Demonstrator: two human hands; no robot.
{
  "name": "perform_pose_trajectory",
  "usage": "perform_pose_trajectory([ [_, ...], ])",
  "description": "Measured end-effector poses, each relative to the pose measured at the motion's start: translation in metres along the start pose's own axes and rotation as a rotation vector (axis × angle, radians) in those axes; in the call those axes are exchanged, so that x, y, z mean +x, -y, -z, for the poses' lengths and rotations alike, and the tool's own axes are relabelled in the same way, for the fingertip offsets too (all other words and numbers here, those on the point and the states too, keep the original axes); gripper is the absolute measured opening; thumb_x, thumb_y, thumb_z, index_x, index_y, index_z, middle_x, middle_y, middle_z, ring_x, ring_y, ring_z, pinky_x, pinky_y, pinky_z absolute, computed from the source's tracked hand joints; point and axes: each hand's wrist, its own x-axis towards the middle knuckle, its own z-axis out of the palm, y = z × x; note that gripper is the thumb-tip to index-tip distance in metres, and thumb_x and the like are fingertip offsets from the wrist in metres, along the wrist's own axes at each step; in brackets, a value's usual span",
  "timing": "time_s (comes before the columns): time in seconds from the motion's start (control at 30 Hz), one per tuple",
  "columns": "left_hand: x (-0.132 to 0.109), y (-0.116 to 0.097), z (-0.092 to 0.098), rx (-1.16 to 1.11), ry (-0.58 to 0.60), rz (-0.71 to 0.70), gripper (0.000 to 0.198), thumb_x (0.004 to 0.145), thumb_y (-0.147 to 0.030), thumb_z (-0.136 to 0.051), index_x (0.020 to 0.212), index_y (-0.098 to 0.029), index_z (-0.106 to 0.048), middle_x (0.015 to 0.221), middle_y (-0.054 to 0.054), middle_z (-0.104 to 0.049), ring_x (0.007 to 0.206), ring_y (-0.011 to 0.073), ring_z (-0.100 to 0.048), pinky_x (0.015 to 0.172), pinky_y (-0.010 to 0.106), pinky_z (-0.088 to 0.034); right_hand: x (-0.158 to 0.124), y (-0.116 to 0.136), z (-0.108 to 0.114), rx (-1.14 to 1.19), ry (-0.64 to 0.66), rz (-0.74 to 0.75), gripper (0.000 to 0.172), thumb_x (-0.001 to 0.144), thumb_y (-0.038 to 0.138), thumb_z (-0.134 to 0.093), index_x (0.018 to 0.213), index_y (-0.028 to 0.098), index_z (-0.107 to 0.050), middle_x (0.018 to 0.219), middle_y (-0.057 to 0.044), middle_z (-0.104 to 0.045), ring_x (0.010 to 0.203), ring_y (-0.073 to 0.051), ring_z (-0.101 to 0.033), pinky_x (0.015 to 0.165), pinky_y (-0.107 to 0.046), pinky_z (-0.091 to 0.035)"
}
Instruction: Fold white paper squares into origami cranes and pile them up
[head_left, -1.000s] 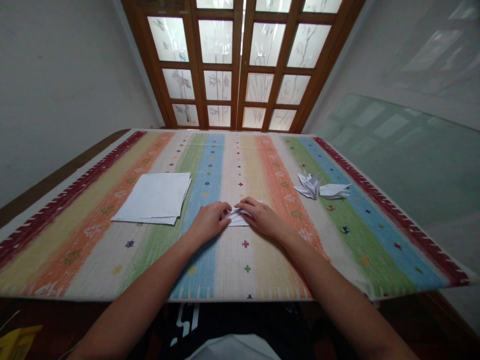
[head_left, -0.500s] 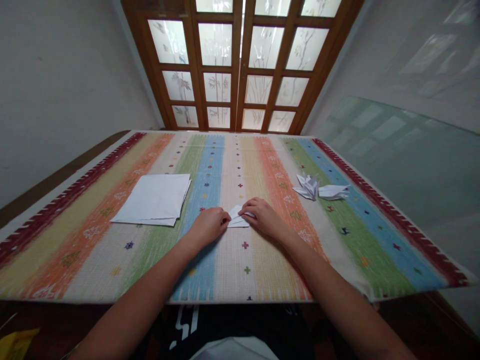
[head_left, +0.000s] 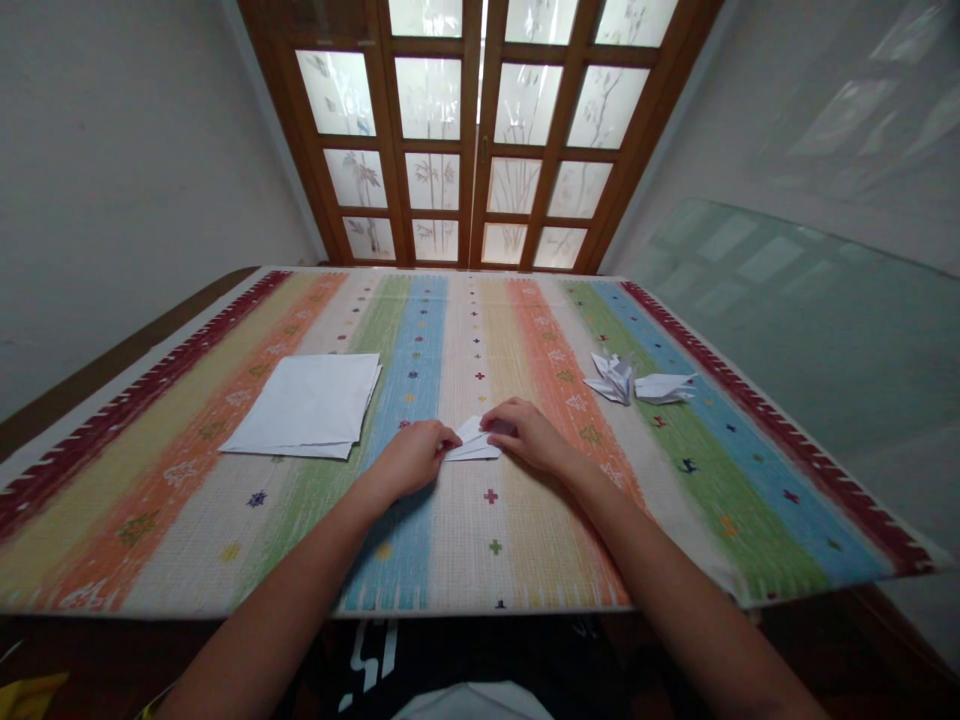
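From my remote view, the person's left hand (head_left: 409, 462) and right hand (head_left: 525, 435) held a folded white paper (head_left: 472, 442) at mid-table on a striped tablecloth (head_left: 465, 560), fingers closed on its two ends, apparently keeping the folds flat. A stack of paper squares (head_left: 304, 405) lay left, folded paper figures (head_left: 615, 378) right.
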Motion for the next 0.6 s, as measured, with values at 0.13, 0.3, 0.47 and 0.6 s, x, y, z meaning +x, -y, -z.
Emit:
perform_pose_trajectory([
  [0.13, 0.000, 0.002, 0.000, -0.039, -0.016, 0.034, 0.040, 0.084, -0.001, -0.056, 0.104, -0.021, -0.083, 0.107, 0.009, -0.083, 0.097, 0.0252, -0.075, 0.089, 0.034, -0.053, 0.000, 0.003, 0.001, -0.033, -0.001, 0.007, 0.016, 0.089, 0.008, -0.077, 0.098, 0.020, -0.079, 0.098, -0.008, -0.077, 0.099, -0.024, -0.066, 0.091, -0.039, -0.049],
  [0.3, -0.001, 0.003, 0.000, -0.027, -0.038, -0.044, 0.040, 0.084, 0.000, -0.056, 0.106, -0.021, -0.081, 0.106, 0.008, -0.080, 0.098, 0.0238, -0.073, 0.091, 0.034, -0.054, -0.001, 0.004, 0.003, -0.102, 0.044, 0.137, 0.012, 0.095, 0.012, -0.073, 0.091, 0.021, -0.080, 0.098, -0.008, -0.079, 0.100, -0.023, -0.066, 0.096, -0.041, -0.048],
  [0.47, -0.001, -0.001, -0.011, -0.043, -0.047, -0.270, 0.040, 0.086, 0.001, -0.053, 0.109, -0.020, -0.076, 0.123, 0.008, -0.075, 0.117, 0.0229, -0.067, 0.109, 0.037, -0.050, -0.008, 0.000, 0.009, -0.094, 0.104, 0.233, 0.015, 0.093, 0.017, -0.077, 0.105, 0.023, -0.083, 0.115, -0.010, -0.077, 0.111, -0.024, -0.068, 0.103, -0.043, -0.050],
  [0.6, 0.002, -0.004, -0.017, 0.001, -0.044, -0.266, 0.019, 0.099, -0.020, -0.060, 0.111, -0.018, -0.074, 0.119, 0.011, -0.075, 0.115, 0.0262, -0.067, 0.106, 0.041, -0.052, -0.013, -0.007, 0.013, -0.015, 0.153, 0.197, 0.032, 0.086, 0.014, -0.082, 0.116, 0.024, -0.081, 0.125, -0.010, -0.074, 0.115, -0.023, -0.069, 0.102, -0.039, -0.054],
])
